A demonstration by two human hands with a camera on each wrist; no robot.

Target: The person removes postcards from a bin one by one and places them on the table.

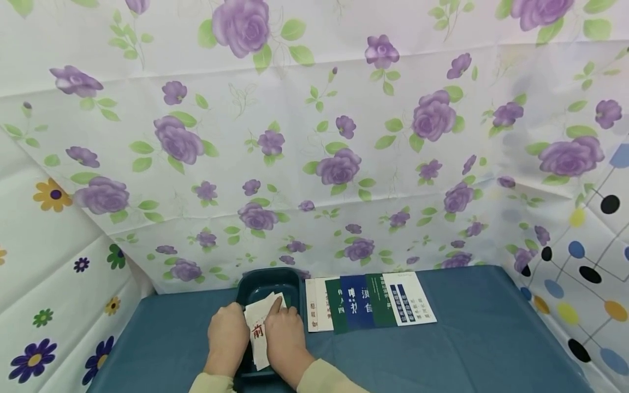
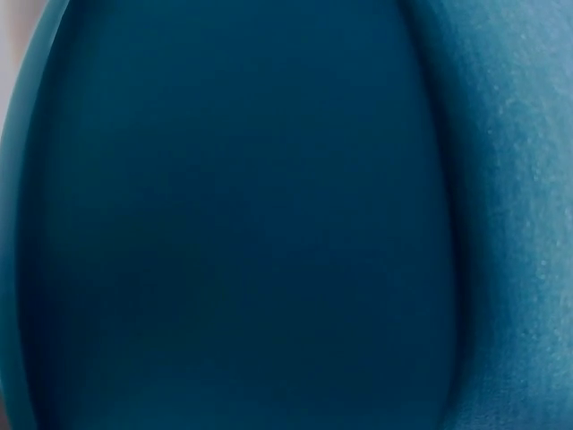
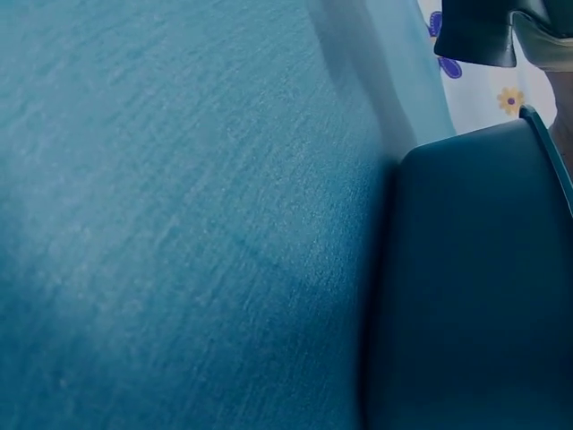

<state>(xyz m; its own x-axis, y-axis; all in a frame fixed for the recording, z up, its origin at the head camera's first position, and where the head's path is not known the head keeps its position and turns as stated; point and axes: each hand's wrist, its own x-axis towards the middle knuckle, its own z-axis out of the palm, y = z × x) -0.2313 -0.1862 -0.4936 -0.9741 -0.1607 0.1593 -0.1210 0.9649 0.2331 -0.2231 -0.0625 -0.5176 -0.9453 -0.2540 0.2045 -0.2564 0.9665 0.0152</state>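
Observation:
A stack of white paper slips (image 1: 259,357) with red printed characters is held over a dark teal plastic tray (image 1: 267,273), tilted slightly. My left hand (image 1: 227,334) grips the slips along their left edge, its fingers curled. From the right side my right hand (image 1: 287,341) holds them, index finger laid straight along the upper face and the other fingers bent. Both thumbs are mostly hidden. The left wrist view shows only the tray's outer wall (image 2: 242,215) and cloth; in the right wrist view the tray wall (image 3: 474,287) appears, without the hand.
Right of the tray, several overlapping printed cards (image 1: 356,303) in white, green and blue lie in a row. Blue cloth (image 1: 472,338) covers the table. A flowered sheet (image 1: 295,136) hangs behind, with patterned sheets at both sides.

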